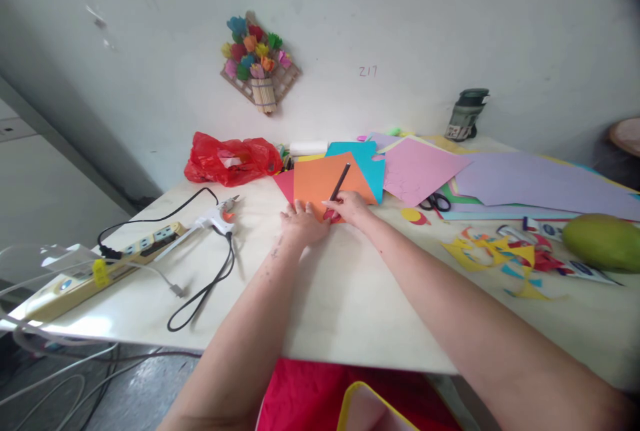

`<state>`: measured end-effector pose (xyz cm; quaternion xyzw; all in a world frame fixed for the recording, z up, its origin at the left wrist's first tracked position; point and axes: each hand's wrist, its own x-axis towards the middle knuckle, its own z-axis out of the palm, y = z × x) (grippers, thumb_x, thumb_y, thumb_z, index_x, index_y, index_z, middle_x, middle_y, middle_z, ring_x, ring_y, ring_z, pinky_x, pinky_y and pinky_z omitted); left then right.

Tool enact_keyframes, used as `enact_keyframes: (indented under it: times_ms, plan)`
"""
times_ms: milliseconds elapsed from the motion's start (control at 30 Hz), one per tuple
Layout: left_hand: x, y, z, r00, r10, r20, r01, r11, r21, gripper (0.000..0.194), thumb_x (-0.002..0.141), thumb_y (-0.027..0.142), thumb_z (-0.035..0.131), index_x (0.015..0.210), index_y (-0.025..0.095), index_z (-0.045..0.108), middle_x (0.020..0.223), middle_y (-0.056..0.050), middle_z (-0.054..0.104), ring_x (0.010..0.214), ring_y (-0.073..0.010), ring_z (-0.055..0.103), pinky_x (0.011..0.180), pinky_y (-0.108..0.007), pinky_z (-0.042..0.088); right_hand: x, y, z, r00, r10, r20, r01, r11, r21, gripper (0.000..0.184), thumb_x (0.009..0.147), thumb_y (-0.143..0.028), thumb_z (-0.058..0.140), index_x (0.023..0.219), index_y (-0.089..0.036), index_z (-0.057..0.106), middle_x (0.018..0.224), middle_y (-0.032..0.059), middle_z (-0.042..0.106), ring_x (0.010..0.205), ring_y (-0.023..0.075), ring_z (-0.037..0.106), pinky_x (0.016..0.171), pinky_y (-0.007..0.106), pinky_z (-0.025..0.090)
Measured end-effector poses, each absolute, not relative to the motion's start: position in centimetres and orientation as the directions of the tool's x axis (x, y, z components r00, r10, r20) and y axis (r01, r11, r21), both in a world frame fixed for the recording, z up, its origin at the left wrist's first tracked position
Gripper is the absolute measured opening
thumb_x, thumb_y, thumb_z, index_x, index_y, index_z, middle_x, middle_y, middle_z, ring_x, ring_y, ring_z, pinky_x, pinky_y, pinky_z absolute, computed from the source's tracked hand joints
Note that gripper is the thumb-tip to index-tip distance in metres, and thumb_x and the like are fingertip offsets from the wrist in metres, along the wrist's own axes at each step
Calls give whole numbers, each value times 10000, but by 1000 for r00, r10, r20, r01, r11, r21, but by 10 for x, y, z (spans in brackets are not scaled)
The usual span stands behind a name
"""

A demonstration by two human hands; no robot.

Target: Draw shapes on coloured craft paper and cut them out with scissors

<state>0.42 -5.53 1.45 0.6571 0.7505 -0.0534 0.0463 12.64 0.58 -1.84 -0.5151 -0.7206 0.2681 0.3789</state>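
A sheet of orange paper lies on the table, with blue paper and a red sheet partly under it. My left hand rests flat on its lower left edge, fingers apart. My right hand is closed around a dark pencil, which tilts up to the right. A small red paper piece lies on the orange sheet between my hands, partly covered by fingers. The pencil's tip is hidden from me.
At left are a glue gun, its looping cord and a power strip. A red plastic bag sits behind. To the right lie scissors, purple paper, paper scraps and a green fruit. A bottle stands behind.
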Motion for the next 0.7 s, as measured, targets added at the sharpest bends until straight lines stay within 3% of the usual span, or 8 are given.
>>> enact_keyframes:
  times_ms: [100,267,400,500,700]
  plan:
    - [3,-55,15,-128,985,-118,992,129,-1,834,756,674,248,1405,149,266,1485,-154,157,1345,-365,121,1040,-530,137,127,3,-16,-161,950,266,484,311,-818,195,752,-345,618,711,-159,661,565,27,658,490,132,615,524,213,467]
    - [-2,-53,15,-102,994,33,990,98,105,691,772,659,258,1238,205,495,1406,-147,350,1283,-379,279,1017,-586,134,129,0,-13,-30,955,296,342,288,-894,202,784,-324,574,705,-149,635,675,50,691,467,117,607,522,216,471]
    - [-5,-47,11,-104,984,146,980,77,181,560,777,613,357,1127,220,548,1463,-78,262,1348,-330,149,1051,-554,108,132,1,-14,54,954,295,247,273,-930,198,785,-318,564,712,-141,615,711,61,693,470,117,609,516,217,470]
    - [-6,-43,7,-99,985,144,975,68,211,481,747,608,443,1008,233,593,1480,-51,222,1369,-304,63,1065,-529,101,131,5,-18,70,957,282,205,263,-943,199,782,-324,560,716,-140,602,717,60,689,470,112,606,505,209,465]
    - [-5,-40,4,-130,983,131,967,97,235,559,677,701,473,937,234,638,1490,-64,186,1370,-315,-1,1050,-569,71,130,16,-29,73,953,295,189,277,-942,240,784,-379,544,752,-148,601,700,39,670,471,99,601,480,193,451]
